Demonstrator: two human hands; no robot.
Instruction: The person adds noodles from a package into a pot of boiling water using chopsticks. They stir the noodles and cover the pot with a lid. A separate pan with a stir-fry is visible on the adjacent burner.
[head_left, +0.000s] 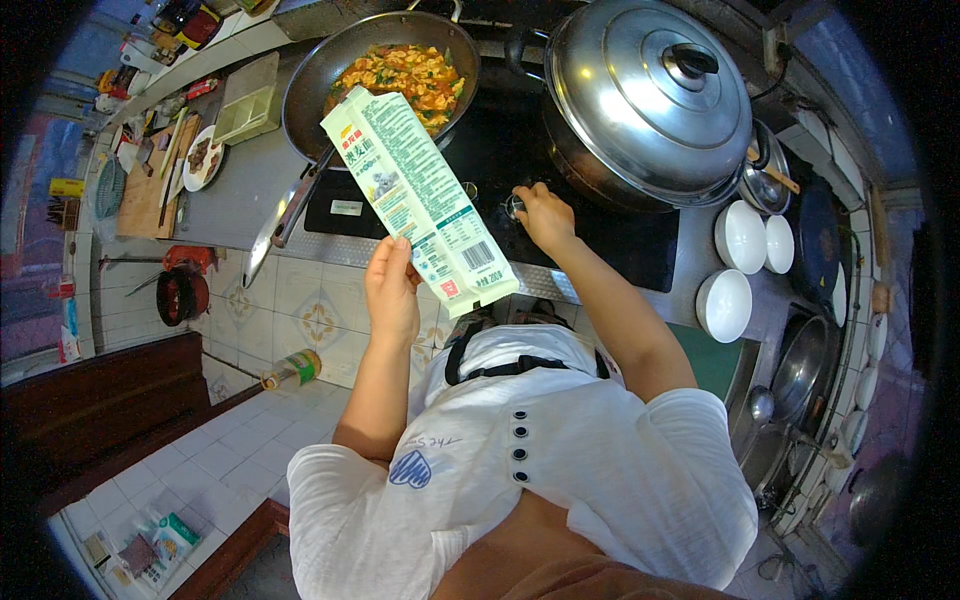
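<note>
My left hand (393, 292) grips the lower edge of a pale green packet of dried noodles (427, 202), which bears printed writing. The packet's upper end overlaps the near side of a wok (300, 90) holding a cooked egg dish with red sauce and green pieces (405, 75). With its fingertips, my right hand (546, 216) holds a round metal stove knob (514, 205) at the front of the black gas stove (622, 255). Behind and right of that hand stands a large pot under a domed steel lid (630, 90).
White bowls (724, 306) stand right of the stove, near a steel bowl (766, 180). Left of the wok are a plastic container (247, 116), a plate with dark food (202, 176) and a wooden cutting board (142, 195). The wok's handle (289, 206) overhangs the counter's front edge.
</note>
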